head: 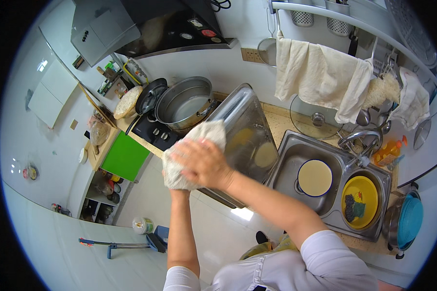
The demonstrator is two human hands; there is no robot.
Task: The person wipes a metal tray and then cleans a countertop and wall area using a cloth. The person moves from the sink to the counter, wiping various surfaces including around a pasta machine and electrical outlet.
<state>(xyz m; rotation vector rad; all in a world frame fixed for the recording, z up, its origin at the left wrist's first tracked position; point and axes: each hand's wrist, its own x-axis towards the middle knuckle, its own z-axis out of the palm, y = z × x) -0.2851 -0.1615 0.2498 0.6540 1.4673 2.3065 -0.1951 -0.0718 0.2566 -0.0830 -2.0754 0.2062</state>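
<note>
A whitish cloth [174, 174] is bunched between my two hands in the middle of the picture. My right hand [200, 162] lies over the cloth, slightly blurred, with its fingers spread on it. My left hand [164, 174] is under the cloth and mostly hidden by it; only its edge and wrist show. Just right of the hands, a large clear rectangular container [255, 134] stands tilted on the counter, with wet marks on its side. Behind the cloth is a big metal pot [184, 105] on a black gas stove [154, 132].
To the right is a steel double sink [317, 214] with a cream enamel dish [315, 178] and a yellow basin [371, 203] holding scrubbers. Cloths [320, 72] hang from a rail above a glass lid [302, 122]. A dustpan [162, 232] stands on the floor.
</note>
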